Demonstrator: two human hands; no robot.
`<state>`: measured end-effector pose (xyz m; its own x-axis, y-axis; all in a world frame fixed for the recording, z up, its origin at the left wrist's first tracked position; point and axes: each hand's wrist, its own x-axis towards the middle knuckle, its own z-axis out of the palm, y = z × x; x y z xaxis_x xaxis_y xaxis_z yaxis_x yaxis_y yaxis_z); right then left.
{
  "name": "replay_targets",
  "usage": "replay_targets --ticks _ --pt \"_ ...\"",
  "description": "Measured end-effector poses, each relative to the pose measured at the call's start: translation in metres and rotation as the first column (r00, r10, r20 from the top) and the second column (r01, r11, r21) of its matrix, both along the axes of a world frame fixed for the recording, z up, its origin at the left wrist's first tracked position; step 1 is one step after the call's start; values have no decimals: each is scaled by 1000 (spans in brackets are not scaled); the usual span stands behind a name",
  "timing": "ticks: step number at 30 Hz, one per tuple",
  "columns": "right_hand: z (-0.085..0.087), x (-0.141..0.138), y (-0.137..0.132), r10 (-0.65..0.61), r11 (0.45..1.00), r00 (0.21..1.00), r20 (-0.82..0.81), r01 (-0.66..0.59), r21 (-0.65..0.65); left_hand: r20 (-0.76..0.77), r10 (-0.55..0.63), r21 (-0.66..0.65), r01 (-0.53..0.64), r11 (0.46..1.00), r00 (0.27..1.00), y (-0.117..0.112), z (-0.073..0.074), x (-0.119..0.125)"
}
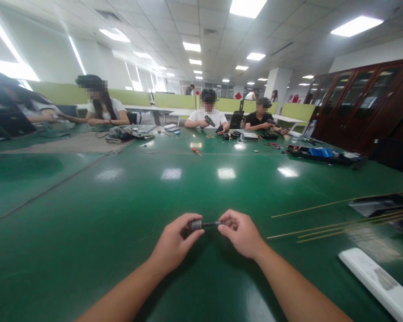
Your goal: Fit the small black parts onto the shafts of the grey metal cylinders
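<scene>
Between my hands, just above the green table [137, 192], is a small grey cylindrical part with a thin dark shaft [196, 225]. It lies roughly level, its thick end to the left. My left hand [174, 241] grips the cylinder between thumb and fingers. At the other end, my right hand [240, 232] pinches the shaft's tip, and the fingers partly cover that tip. The exact kind of part cannot be made out.
Several thin brass-coloured rods [322, 227] lie at the right, near a long white bar [376, 277]. Farther off are an orange screwdriver [196, 151], a black tray with blue pieces [322, 153] and a pile of electronic parts [127, 133]. Several people sit along the far side.
</scene>
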<state>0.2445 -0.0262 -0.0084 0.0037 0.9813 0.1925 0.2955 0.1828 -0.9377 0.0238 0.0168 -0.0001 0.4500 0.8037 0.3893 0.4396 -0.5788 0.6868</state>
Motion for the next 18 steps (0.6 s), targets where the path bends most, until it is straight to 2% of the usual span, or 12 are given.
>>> replay_targets --ticks 18 --pt "-1 1 2 -7 1000 1000 -5 7 7 -4 11 37 -10 999 1000 2 -1 -1"
